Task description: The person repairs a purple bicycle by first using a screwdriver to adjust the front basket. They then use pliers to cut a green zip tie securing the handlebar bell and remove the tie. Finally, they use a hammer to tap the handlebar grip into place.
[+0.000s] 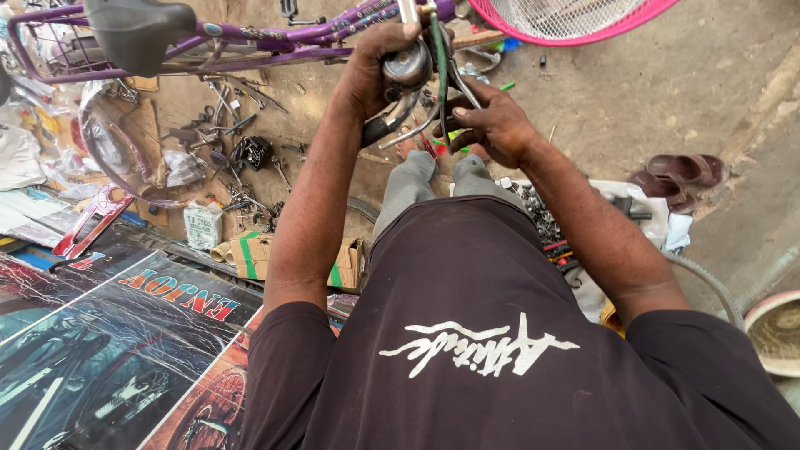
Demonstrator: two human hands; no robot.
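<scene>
A purple bicycle (pixel 275 37) stands in front of me, its black saddle (pixel 137 29) at the upper left. My left hand (pixel 371 71) is wrapped around the handlebar beside a round metal bell (pixel 407 67). My right hand (pixel 493 123) is closed on a slim pair of pliers (pixel 442 79) with green-covered handles, pointed up at the brake lever by the bell. My grey trouser legs and dark shirt fill the lower middle.
Loose tools and bike parts (pixel 242 158) lie on the dirt at the left, with a small carton (pixel 202 225) and printed posters (pixel 125 333). A pink fan guard (pixel 567 21) sits at the top, brown sandals (pixel 679 175) at the right, a bowl (pixel 775 333) at the lower right.
</scene>
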